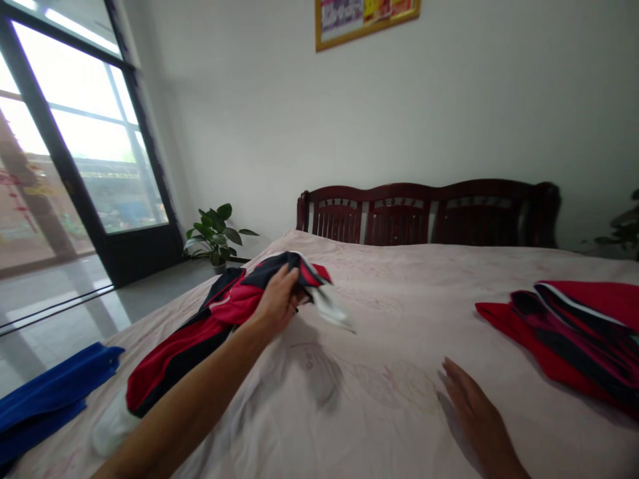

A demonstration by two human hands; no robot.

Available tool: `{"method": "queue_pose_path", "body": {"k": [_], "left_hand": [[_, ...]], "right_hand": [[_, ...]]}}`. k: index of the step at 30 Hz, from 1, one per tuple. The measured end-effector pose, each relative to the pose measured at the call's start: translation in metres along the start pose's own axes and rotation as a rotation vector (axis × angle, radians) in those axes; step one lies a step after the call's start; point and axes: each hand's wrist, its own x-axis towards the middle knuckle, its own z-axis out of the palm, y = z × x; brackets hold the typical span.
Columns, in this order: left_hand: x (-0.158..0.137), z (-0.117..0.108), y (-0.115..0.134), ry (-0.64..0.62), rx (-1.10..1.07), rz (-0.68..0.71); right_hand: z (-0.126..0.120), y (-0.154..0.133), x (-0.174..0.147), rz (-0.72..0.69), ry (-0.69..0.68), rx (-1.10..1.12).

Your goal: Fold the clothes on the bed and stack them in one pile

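Observation:
My left hand point(282, 299) is closed around the edge of a red and navy jacket point(172, 356), lifting that part above the bed. The jacket stretches toward the lower left, with a white piece point(112, 422) at its near end. A blurred white flap hangs from the held edge, and its kind cannot be made out. Low over the sheet point(389, 426) on the right is my right hand point(474, 412), fingers stretched out and holding nothing. My left forearm hides part of the jacket.
Folded red and dark clothes point(574, 332) lie on the bed's right side. A blue garment point(54, 399) rests at the left edge. Behind the bed stand a dark wooden backrest point(397, 219) and a potted plant point(217, 233). A glass door point(104, 146) is at the left.

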Motion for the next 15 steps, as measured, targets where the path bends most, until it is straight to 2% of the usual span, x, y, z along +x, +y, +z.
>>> {"method": "queue_pose_path", "body": {"k": [1,3,4,5,7,9,12,15], "left_hand": [[-0.013,0.018,-0.007,-0.121,-0.005,-0.073],[-0.035,0.040,-0.017,-0.533,0.043,-0.293],[-0.041,0.044,-0.022,-0.683,0.109,-0.362],[-0.044,0.043,-0.027,-0.777,0.198,-0.392],[-0.039,0.028,-0.038,-0.776,0.413,-0.338],[-0.023,0.002,-0.052,-0.682,0.639,-0.225],[0.002,-0.047,-0.076,-0.590,1.110,-0.084],[0.017,-0.092,-0.095,-0.402,1.581,-0.136]], "right_hand": [[-0.007,-0.004,0.002,0.101,0.068,0.158],[-0.024,-0.011,0.008,0.283,0.198,0.429],[-0.034,-0.012,0.011,0.348,0.250,0.525],[-0.045,-0.013,0.014,0.393,0.291,0.589],[-0.063,-0.011,0.019,0.423,0.354,0.629],[-0.076,-0.007,0.021,0.371,0.381,0.557],[-0.079,0.000,0.027,0.244,0.274,0.238],[-0.072,0.004,0.040,0.078,0.084,-0.185]]}}
